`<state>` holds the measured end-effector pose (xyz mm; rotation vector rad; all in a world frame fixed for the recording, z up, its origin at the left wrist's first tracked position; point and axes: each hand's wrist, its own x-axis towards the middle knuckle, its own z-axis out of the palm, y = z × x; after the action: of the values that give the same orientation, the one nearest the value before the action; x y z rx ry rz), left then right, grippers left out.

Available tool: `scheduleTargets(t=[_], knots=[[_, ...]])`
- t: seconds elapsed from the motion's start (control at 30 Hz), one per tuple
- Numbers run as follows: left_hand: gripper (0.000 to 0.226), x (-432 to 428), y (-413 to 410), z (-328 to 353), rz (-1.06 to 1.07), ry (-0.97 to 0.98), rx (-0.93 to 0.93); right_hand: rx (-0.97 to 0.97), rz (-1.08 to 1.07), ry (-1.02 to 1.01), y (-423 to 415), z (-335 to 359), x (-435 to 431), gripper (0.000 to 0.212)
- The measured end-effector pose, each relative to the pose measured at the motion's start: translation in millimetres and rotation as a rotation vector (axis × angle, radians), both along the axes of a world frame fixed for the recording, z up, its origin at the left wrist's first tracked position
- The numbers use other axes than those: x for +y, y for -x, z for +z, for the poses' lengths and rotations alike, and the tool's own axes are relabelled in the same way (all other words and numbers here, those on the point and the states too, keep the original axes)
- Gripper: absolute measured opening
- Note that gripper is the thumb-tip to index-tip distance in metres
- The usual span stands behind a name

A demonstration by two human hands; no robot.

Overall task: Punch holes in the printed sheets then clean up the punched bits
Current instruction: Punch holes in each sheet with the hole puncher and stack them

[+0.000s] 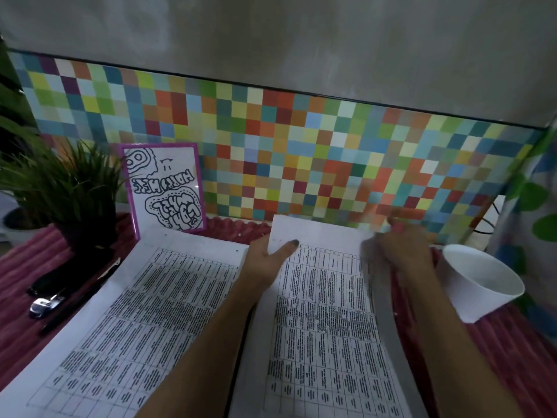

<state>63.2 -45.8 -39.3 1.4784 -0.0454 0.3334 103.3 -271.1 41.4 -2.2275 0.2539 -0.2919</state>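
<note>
Two lots of printed table sheets lie on a red ribbed cloth (18,321). The left sheets (126,321) show punched holes along their far edge. My left hand (265,262) pinches the near-left top corner of the right sheets (325,312), thumb on top. My right hand (404,251) is blurred at the sheets' top right corner and seems to grip the right edge, which curls up in shadow. A black hole punch with a silver part (45,306) lies at the far left.
A white paper cup (479,282) lies tilted right of my right hand. A black pen (78,300) lies beside the punch. A potted plant (69,191) and a purple-framed drawing (165,188) stand at the back left against a mosaic wall (301,146). A few white bits dot the cloth.
</note>
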Motion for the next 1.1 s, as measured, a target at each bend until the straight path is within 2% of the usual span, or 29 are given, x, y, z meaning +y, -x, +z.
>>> scheduleTargets(t=[0.07,0.13,0.2,0.37,0.53,0.63,0.73,0.83,1.0,1.1], knots=[[0.008,-0.2,0.3,-0.5,-0.018,-0.017,-0.006,0.027,-0.039,-0.152,1.2,-5.8,-27.6,0.043],[0.009,2.0,1.4,0.1,-0.027,-0.022,-0.014,0.154,-0.011,-0.369,3.9,-10.3,-44.8,0.023],[0.014,4.7,2.3,1.4,-0.034,-0.022,-0.009,0.275,0.072,-0.534,5.4,-15.3,-52.3,0.019],[0.017,6.3,4.6,3.7,-0.039,-0.058,-0.013,0.243,0.205,-0.663,12.4,-18.8,-48.0,0.015],[0.019,8.9,4.2,2.4,-0.032,-0.088,-0.035,0.164,0.204,-0.694,17.7,-17.4,-44.2,0.02],[0.022,8.5,5.1,2.6,-0.046,-0.099,-0.053,0.009,0.123,-0.669,13.7,-19.0,-41.2,0.006],[0.024,7.6,5.4,3.3,-0.05,-0.101,-0.042,-0.086,0.158,-0.571,14.7,-17.4,-38.1,0.02],[0.026,7.4,6.1,3.0,-0.044,-0.106,-0.028,-0.084,0.235,-0.507,18.4,-16.9,-36.3,0.022],[0.025,6.2,7.7,4.0,0.003,-0.097,-0.031,-0.087,0.237,-0.514,24.5,-15.3,-32.4,0.028],[0.023,6.5,8.1,4.0,0.009,-0.095,-0.024,-0.083,0.253,-0.503,27.2,-16.7,-30.0,0.013]])
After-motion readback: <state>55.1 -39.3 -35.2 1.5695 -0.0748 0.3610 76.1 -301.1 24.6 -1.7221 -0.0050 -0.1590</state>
